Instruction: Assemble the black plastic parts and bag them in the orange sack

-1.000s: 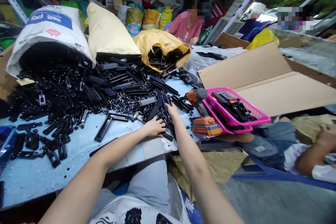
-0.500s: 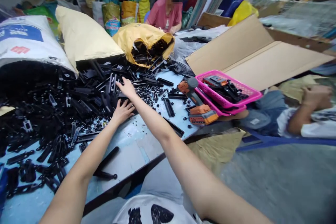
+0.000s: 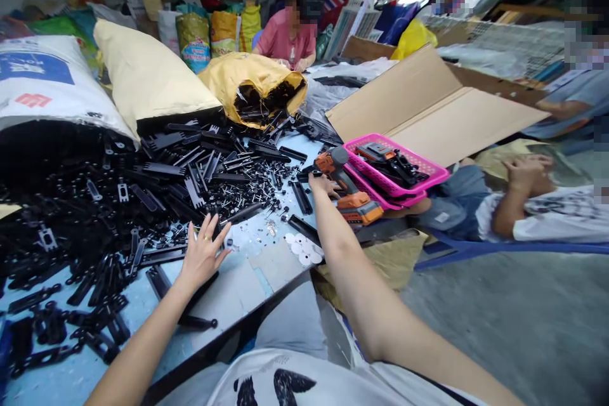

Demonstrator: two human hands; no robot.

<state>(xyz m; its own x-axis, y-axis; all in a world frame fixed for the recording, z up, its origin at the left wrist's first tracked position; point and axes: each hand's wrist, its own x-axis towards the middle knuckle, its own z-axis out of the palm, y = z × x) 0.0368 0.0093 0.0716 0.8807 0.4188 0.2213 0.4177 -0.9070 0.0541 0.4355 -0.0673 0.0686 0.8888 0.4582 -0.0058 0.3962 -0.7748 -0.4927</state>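
Note:
My left hand (image 3: 202,255) hovers open with its fingers spread, just over the light blue table (image 3: 71,371), at the near edge of a big heap of black plastic strips and clips (image 3: 118,190). My right hand (image 3: 322,184) reaches to the right and rests against the handle of an orange cordless drill (image 3: 354,203) that lies at the table's right edge. Its fingers are partly hidden by the drill, so their grip does not show. Small black rivets (image 3: 252,177) and several white discs (image 3: 302,247) lie between my hands.
A pink basket (image 3: 431,171) with tools sits beside the drill, cardboard sheets (image 3: 442,114) behind it. A white sack (image 3: 42,82), a cream sack (image 3: 143,76) and a yellow sack (image 3: 247,73) spill black parts. A person in pink (image 3: 288,38) sits beyond; another person (image 3: 523,203) lies at right.
My right hand swung from the middle of the parts heap over to the drill. My left hand drew back toward the table's near edge and spread open. The view shifted slightly.

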